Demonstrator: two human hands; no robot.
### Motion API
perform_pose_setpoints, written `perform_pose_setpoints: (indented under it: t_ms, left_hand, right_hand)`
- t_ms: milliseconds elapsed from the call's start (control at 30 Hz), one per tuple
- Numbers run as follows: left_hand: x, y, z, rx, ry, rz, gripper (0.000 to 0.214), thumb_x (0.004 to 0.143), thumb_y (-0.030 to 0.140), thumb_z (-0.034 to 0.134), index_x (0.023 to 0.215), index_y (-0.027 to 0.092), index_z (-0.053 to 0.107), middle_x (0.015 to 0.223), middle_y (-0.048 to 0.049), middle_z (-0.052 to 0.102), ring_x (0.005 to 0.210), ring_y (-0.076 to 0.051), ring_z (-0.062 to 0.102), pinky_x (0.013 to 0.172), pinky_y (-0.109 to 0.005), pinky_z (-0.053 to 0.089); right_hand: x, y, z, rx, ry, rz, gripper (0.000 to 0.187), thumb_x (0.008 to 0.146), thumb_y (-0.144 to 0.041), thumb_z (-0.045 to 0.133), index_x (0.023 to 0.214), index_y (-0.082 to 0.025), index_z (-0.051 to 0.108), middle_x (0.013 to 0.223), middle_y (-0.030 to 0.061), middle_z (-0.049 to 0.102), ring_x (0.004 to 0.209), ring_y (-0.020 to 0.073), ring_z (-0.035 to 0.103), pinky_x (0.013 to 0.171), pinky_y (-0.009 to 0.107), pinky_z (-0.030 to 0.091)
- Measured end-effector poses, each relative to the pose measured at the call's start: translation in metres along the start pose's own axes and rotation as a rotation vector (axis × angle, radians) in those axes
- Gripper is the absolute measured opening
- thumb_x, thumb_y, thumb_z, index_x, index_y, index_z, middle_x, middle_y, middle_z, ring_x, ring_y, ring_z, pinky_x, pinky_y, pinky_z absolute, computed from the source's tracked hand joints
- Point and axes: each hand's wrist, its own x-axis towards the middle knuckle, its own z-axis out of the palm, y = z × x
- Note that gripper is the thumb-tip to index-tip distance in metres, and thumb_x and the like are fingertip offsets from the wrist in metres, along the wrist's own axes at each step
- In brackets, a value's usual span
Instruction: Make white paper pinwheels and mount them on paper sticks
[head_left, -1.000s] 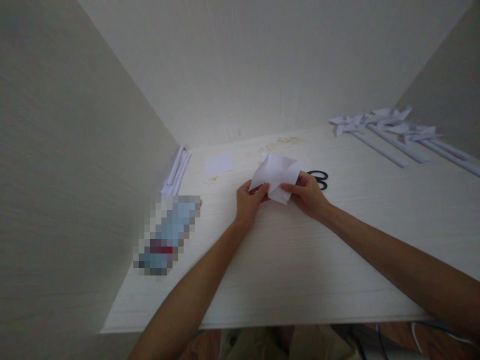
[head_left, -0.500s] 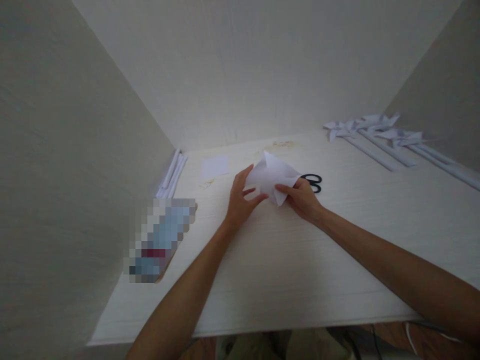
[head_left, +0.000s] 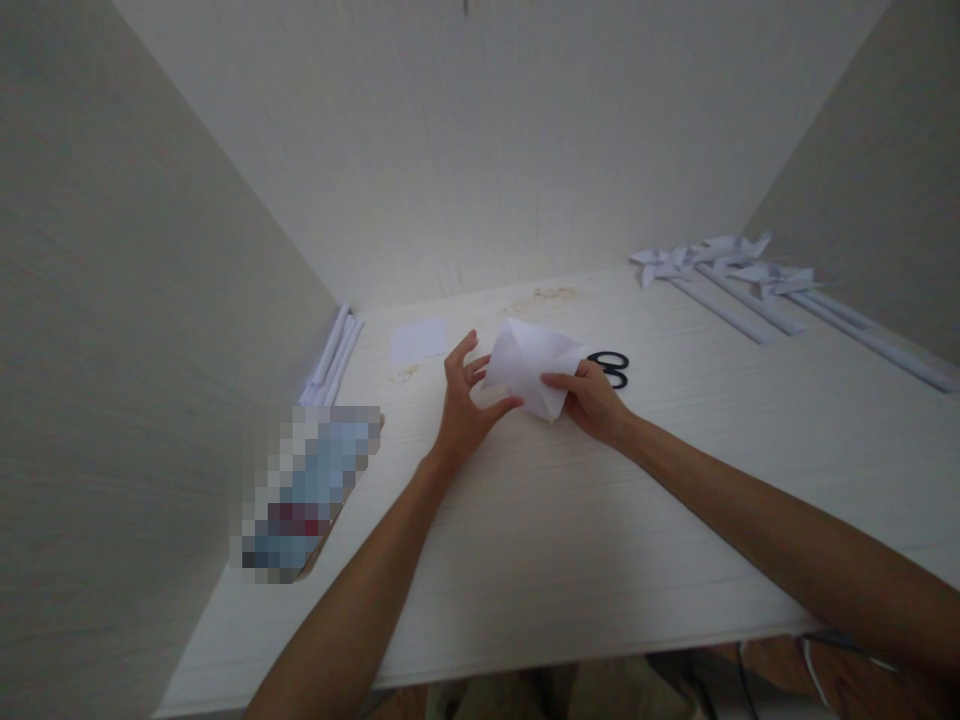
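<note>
A white sheet of paper (head_left: 532, 362) with creases and cut flaps is held above the table. My right hand (head_left: 594, 402) pinches its right side, thumb on top and the other fingers hidden underneath. My left hand (head_left: 466, 400) is at the paper's left edge, thumb and fingers spread apart; whether a fingertip touches the paper is hard to see. Just right of the paper, the black handles of scissors (head_left: 616, 368) show, their blades hidden behind the paper and my hand.
Several paper pinwheels (head_left: 675, 262) on rolled paper sticks (head_left: 724, 312) lie at the back right. At the left are rolled paper tubes (head_left: 330, 358), a square paper sheet (head_left: 418, 341) and a blurred-out flat object (head_left: 315, 495). Walls enclose the table (head_left: 480, 570) on three sides.
The paper has turned and lies flatter, its raised flap lower. My left hand's fingers have spread and drawn off its left edge. My right hand keeps its pinch. The view has shifted slightly.
</note>
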Motion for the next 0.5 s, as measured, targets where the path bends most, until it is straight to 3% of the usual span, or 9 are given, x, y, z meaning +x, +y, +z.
perform_pose_setpoints:
  t_ms: [100,200,500]
  left_hand:
    - [-0.0002,0.0052,-0.0022,0.052,-0.024,0.017,0.067,0.056,0.032,0.07,0.114,0.027,0.039,0.132,-0.011,0.027,0.112,-0.023,0.04,0.085,-0.036,0.04]
    - [0.002,0.0099,-0.0036,0.109,-0.087,0.049,0.036,0.06,0.032,0.067,0.092,0.021,0.055,0.128,-0.0102,0.034,0.114,-0.023,0.038,0.089,-0.038,0.037]
    - [0.0067,0.0013,0.0004,0.055,-0.156,0.029,0.013,0.057,0.023,0.07,0.057,0.016,0.059,0.096,-0.0063,0.053,0.093,-0.018,0.051,0.083,-0.036,0.04]
  right_hand:
    - [-0.0003,-0.0004,0.0001,0.002,-0.008,0.002,0.022,0.052,-0.012,0.066,0.073,-0.016,0.064,0.074,0.0018,0.067,0.067,0.0154,0.059,0.07,0.032,0.045]
    - [-0.0015,-0.0017,0.0009,-0.004,-0.012,0.01,0.022,0.052,-0.011,0.065,0.073,-0.016,0.064,0.073,0.0016,0.066,0.065,0.0149,0.058,0.067,0.031,0.044]
    - [-0.0022,-0.0011,-0.0013,-0.067,-0.019,0.051,0.018,0.049,-0.011,0.067,0.066,-0.013,0.062,0.061,0.0003,0.064,0.057,0.0134,0.056,0.063,0.03,0.043]
